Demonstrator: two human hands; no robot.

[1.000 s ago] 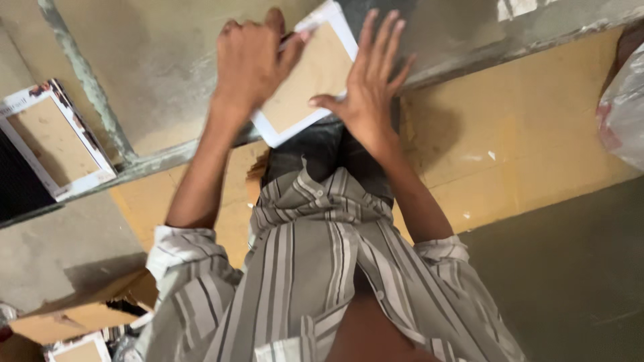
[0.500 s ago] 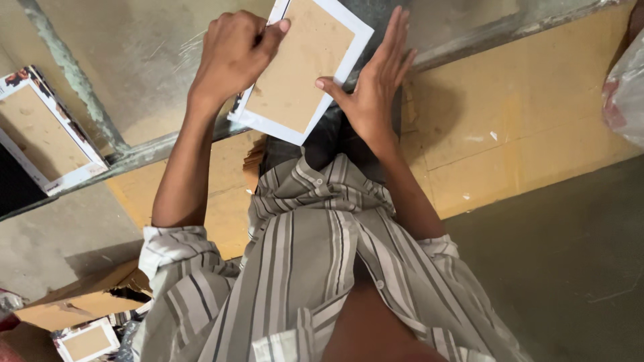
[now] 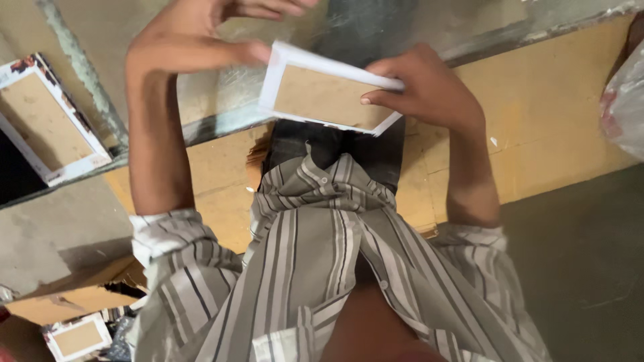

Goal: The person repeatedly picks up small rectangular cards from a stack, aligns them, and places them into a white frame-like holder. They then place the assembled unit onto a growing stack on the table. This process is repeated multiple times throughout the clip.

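Concrete ledge [image 3: 201,121] behind. Right hand [image 3: 429,90] pinches white-framed board [image 3: 325,97] at 3 o'clock; left hand [image 3: 194,43] open, empty, 10 o'clock. One-sided grip: board could slip.

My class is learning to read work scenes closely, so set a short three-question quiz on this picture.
1. True or false: the right hand grips the frame.
2. How many other white-edged frames show? A) none B) two C) five
3. Fill in: the left hand is ____ (open or fisted).

Key:
1. True.
2. B: the left frame and the bottom-left frame.
3. Open.
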